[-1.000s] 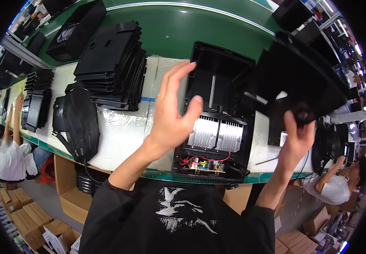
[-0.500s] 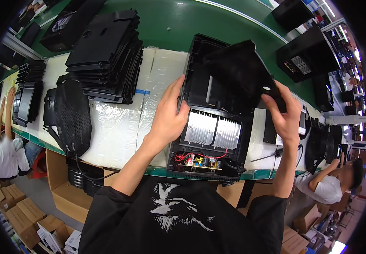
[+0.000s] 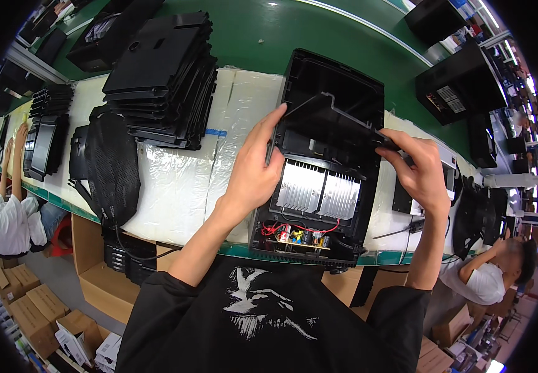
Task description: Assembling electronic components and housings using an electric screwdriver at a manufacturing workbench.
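Observation:
A black rectangular housing [image 3: 306,256] lies on the bench in front of me with its inside exposed. Two silver finned heat sinks [image 3: 298,186] fill its middle, and a small circuit board [image 3: 297,238] with red wires sits at the near end. My left hand [image 3: 253,168] is closed round the housing's left side wall, thumb inward. A thin black panel [image 3: 340,127] slants over the far half of the housing. Its right end is pinched in my right hand [image 3: 415,165]. The panel's lower edge is lost against the dark interior.
Stacked black panels [image 3: 157,81] stand to the left, beside a black mesh-covered object [image 3: 113,168]. A black box [image 3: 461,81] is at the far right. Cables [image 3: 399,231] lie on the white-covered bench [image 3: 175,186]. People work at both sides.
My right hand has lowered the panel from its steeper, raised angle toward the housing and swung it nearer. My left hand keeps its hold on the housing wall.

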The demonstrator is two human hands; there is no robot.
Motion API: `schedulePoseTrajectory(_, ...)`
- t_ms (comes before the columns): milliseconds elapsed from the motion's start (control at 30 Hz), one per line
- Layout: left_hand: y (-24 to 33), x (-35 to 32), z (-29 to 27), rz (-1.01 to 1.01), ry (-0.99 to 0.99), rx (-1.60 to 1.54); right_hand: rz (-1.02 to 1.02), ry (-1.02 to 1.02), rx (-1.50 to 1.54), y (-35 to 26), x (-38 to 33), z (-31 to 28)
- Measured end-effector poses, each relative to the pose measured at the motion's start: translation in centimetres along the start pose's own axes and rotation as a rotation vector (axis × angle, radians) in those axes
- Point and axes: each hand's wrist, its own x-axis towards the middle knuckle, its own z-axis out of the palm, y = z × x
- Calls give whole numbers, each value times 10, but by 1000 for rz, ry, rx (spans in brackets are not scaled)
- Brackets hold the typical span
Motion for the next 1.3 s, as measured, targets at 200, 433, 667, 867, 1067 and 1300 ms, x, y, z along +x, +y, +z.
schedulePoseTrajectory(200,-2,-1,-1,-6,-2,31,-19,-50,-40,-2,4,0)
schedulePoseTrajectory(433,-6,0,0,57,-7,120,-25,-39,-55,-4,8,5)
schedulePoseTrajectory(667,-3,-2,3,-67,11,7,-17,-68,-108,22,2,52)
schedulePoseTrajectory(867,-3,-2,3,-73,-21,40,-22,-78,-86,23,1,53)
schedulePoseTrajectory(1067,-2,0,3,-33,1,31,0,-10,-104,23,-2,57)
schedulePoseTrajectory(1300,-5,0,3,22,10,25,-24,-114,-196,22,-1,56)
